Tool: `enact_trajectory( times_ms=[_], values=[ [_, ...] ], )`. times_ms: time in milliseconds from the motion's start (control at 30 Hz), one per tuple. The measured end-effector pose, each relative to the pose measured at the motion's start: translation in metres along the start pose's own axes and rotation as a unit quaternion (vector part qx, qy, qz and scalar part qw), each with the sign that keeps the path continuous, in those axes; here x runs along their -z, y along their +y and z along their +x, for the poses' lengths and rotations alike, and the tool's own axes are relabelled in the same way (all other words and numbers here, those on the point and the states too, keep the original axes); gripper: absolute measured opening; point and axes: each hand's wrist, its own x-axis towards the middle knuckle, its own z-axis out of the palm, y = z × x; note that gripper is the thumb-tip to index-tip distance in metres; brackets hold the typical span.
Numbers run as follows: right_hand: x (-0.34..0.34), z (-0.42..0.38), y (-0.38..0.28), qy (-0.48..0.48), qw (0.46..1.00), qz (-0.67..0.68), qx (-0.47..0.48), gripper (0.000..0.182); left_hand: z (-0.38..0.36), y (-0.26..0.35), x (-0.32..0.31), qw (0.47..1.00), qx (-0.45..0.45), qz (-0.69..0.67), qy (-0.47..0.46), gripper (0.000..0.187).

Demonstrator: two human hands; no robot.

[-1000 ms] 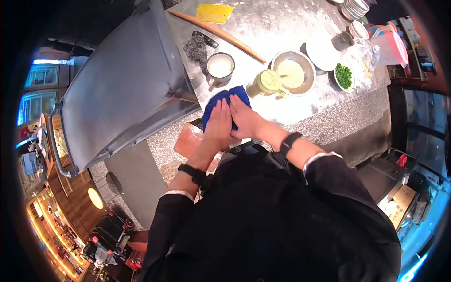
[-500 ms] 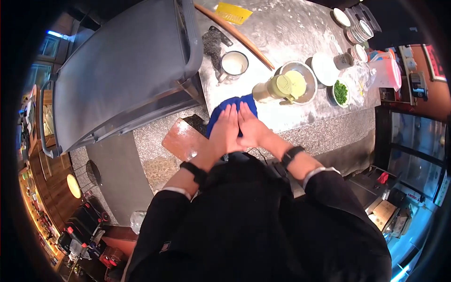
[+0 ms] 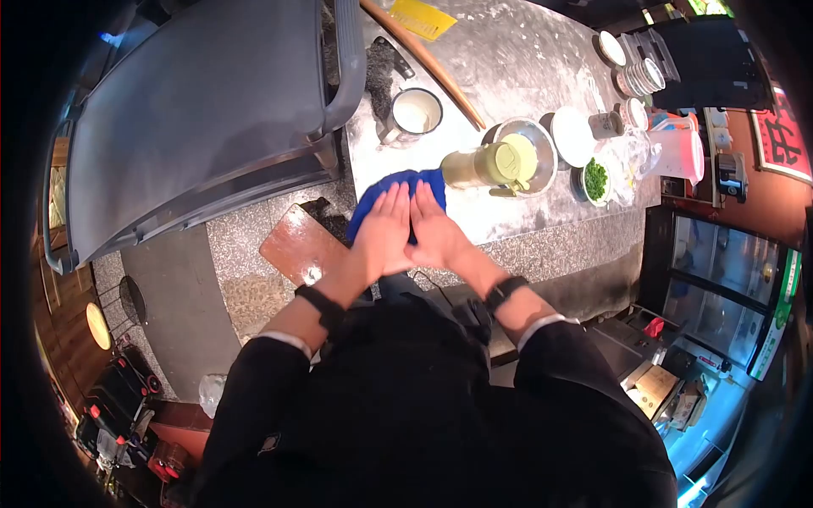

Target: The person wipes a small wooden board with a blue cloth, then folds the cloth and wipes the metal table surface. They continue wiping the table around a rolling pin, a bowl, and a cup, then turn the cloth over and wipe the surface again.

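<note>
A blue cloth (image 3: pixel 432 180) lies at the near edge of the worktop. Both hands rest on it side by side, fingers stretched out and pointing away from me. My left hand (image 3: pixel 383 240) covers its left part, and my right hand (image 3: pixel 437 234) lies close against it, the thumbs near each other. Neither is wrapped around anything; the palms hide much of the cloth. Just beyond to the right, a greenish bottle (image 3: pixel 474 168) with a lid stands in front of a metal bowl (image 3: pixel 548 161). An enamel mug (image 3: pixel 416 111) sits behind the cloth.
A large grey plastic cart (image 3: pixel 203 110) stands to the left. On the floury worktop (image 3: pixel 525 59) are a wooden rolling pin (image 3: pixel 432 68), a yellow scraper (image 3: pixel 423 19), a white plate (image 3: pixel 573 137) and a bowl of chopped greens (image 3: pixel 595 179). A brown board (image 3: pixel 303 245) is below the edge.
The whole view has shifted, so the worktop and hands appear further left. Both hands stay flat on the blue cloth, with little visible change in their pose.
</note>
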Motion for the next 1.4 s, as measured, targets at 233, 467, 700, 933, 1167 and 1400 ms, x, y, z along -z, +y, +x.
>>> enact_trajectory(
  times_ms=[233, 467, 700, 933, 1167, 1400],
  values=[
    [-0.007, -0.040, -0.014, -0.056, 0.997, 0.055, -0.022, 0.089, -0.027, 0.029, -0.017, 0.998, -0.036, 0.058, 0.006, 0.096],
    [0.019, 0.026, 0.013, -0.016, 0.998, 0.008, -0.055, 0.086, 0.033, -0.023, 0.019, 0.999, -0.022, -0.039, 0.003, 0.083],
    [0.004, -0.027, -0.015, -0.062, 0.998, 0.018, -0.024, 0.087, -0.025, 0.009, -0.050, 0.978, -0.074, 0.164, 0.108, 0.077],
    [0.012, 0.016, 0.013, -0.001, 0.999, -0.025, -0.034, 0.082, 0.029, -0.010, 0.019, 0.998, -0.017, -0.061, 0.013, 0.081],
    [-0.002, -0.027, -0.008, -0.016, 0.998, 0.067, 0.008, 0.084, -0.018, 0.023, 0.014, 0.997, -0.010, -0.034, -0.066, 0.078],
    [0.012, 0.018, 0.020, 0.009, 0.998, 0.068, -0.017, 0.080, 0.034, -0.007, 0.037, 0.993, -0.012, 0.042, -0.114, 0.078]
  ],
)
